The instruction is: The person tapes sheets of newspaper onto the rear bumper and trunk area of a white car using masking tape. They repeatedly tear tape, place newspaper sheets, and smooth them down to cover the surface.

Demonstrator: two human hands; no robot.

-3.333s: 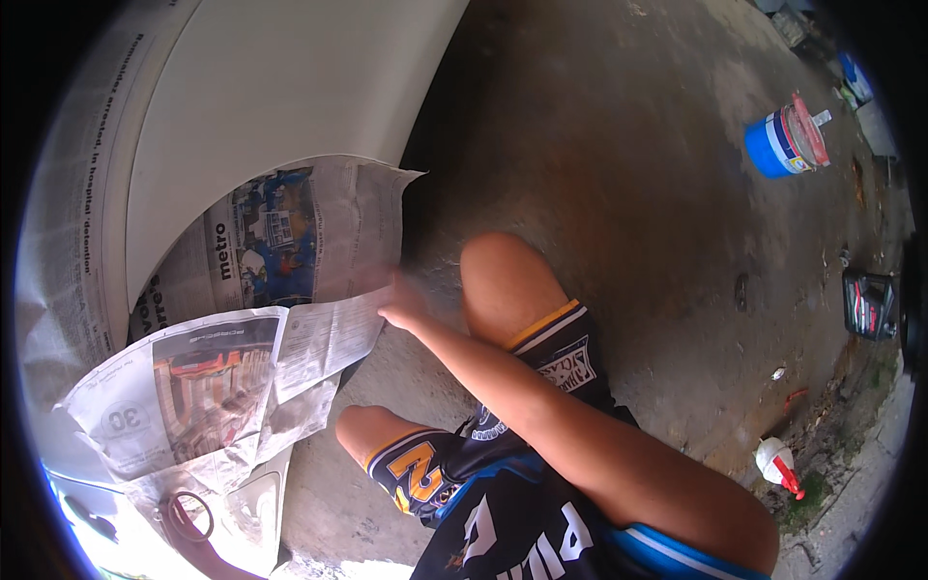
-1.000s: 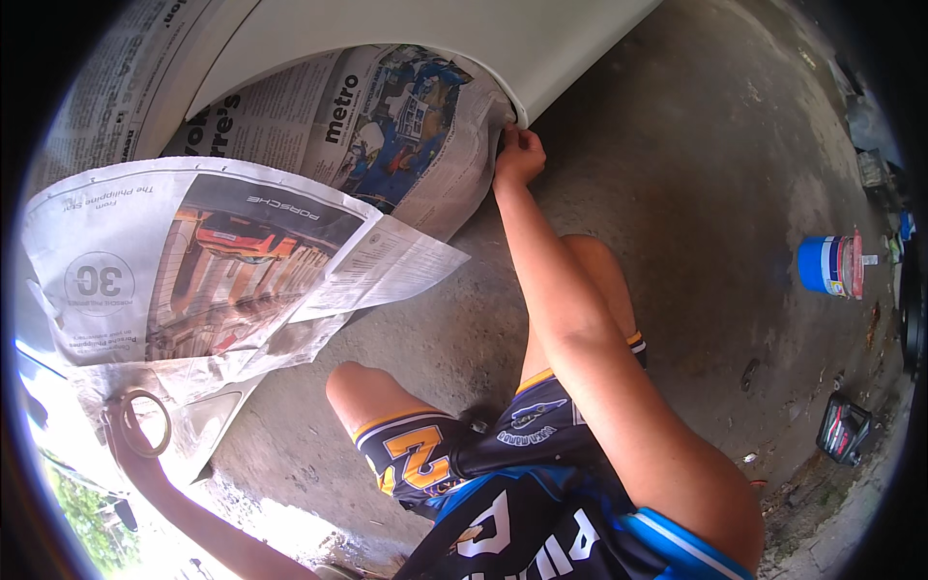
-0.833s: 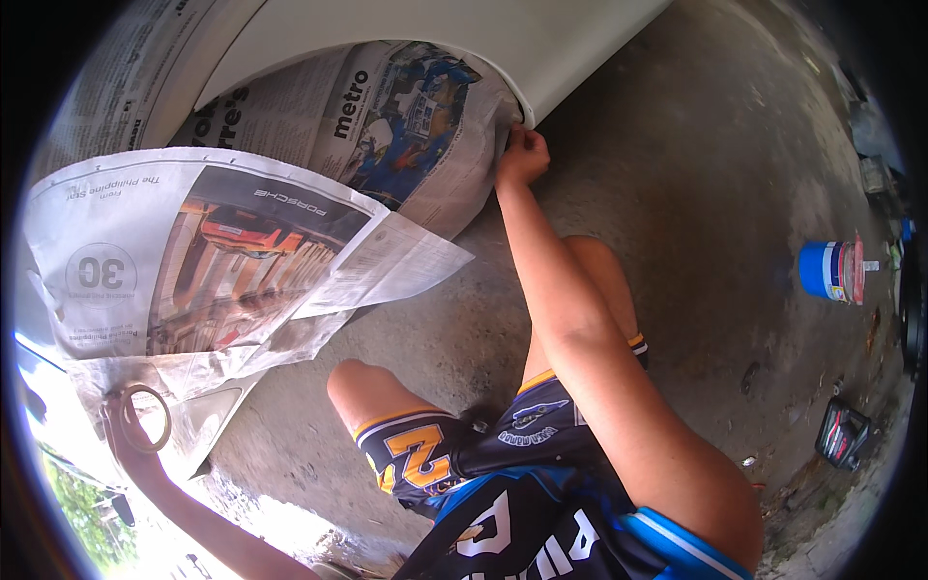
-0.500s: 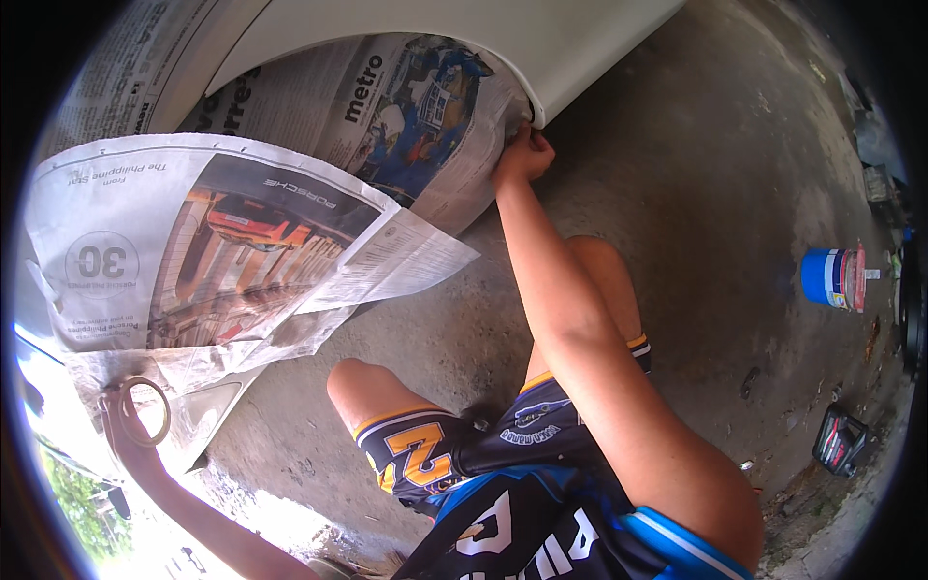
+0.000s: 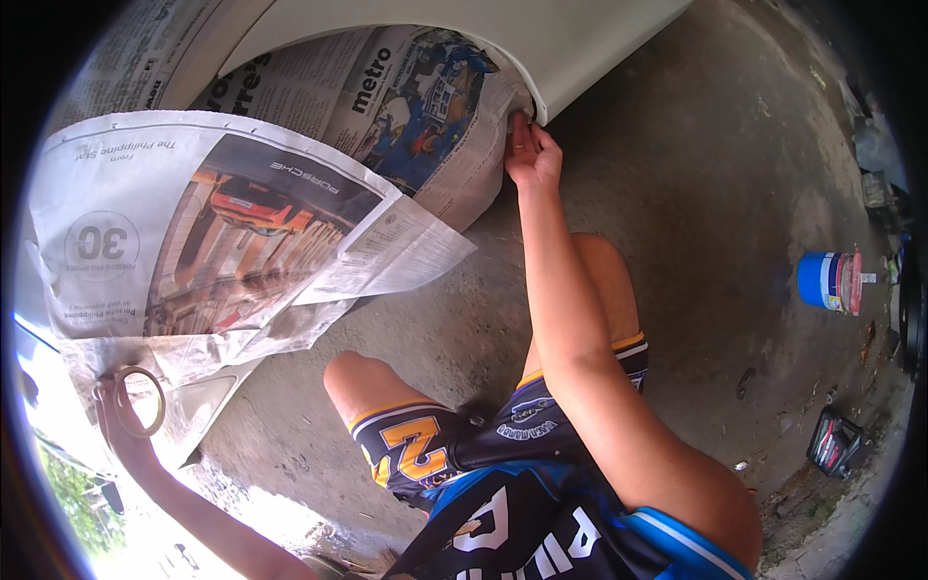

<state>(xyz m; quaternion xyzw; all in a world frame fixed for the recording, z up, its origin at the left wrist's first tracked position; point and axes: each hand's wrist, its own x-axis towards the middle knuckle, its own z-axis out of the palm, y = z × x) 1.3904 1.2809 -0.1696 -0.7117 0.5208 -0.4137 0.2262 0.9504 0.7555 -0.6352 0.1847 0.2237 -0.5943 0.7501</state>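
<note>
Tan ring (image 5: 160, 401), probably a tape roll, sits at your left hand (image 5: 111, 411) (hooked over it or gripped, I can't tell), presumably for easy reach. Just above, the near newspaper sheet (image 5: 222, 232) drapes across, its right corner hanging free. Farther right, the second newspaper sheet (image 5: 416, 116) follows the curved arch, whose rim seems to support it. Your right hand (image 5: 535, 159), palm upturned, puts its fingertips to the pale panel (image 5: 580, 43) at that sheet's edge, seemingly to steady it; any pinch is hidden. Well apart rest a blue bucket (image 5: 822, 280) and black bottle (image 5: 834, 442), likely clear of your legs.
</note>
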